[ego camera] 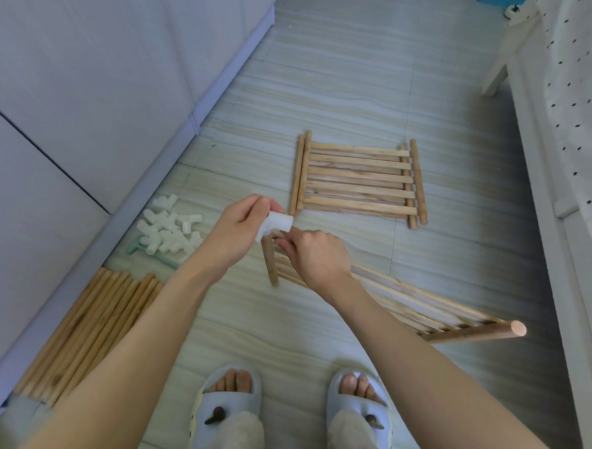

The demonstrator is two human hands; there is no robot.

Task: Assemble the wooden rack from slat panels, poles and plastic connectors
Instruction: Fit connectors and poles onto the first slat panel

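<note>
Centrally, left hand [243, 228] pinches white plastic connector [274, 227], seated on top end of slat panel [386, 297] rail. Right hand [315, 256] grips same rail just below connector, fingers curled round it. Panel slants from hands down toward right. Second slat panel [358, 178] flat on floor beyond hands. Connector pile [169, 229] left of hands; pole bundle [90, 330] nearer, below pile.

There is one camera, worn on the person's head. It looks forward and down at the floor [316, 328]. The hands sit close, in the middle of the frame. The feet [293, 389] show at the bottom edge. The wide lens bends the sides.
</note>
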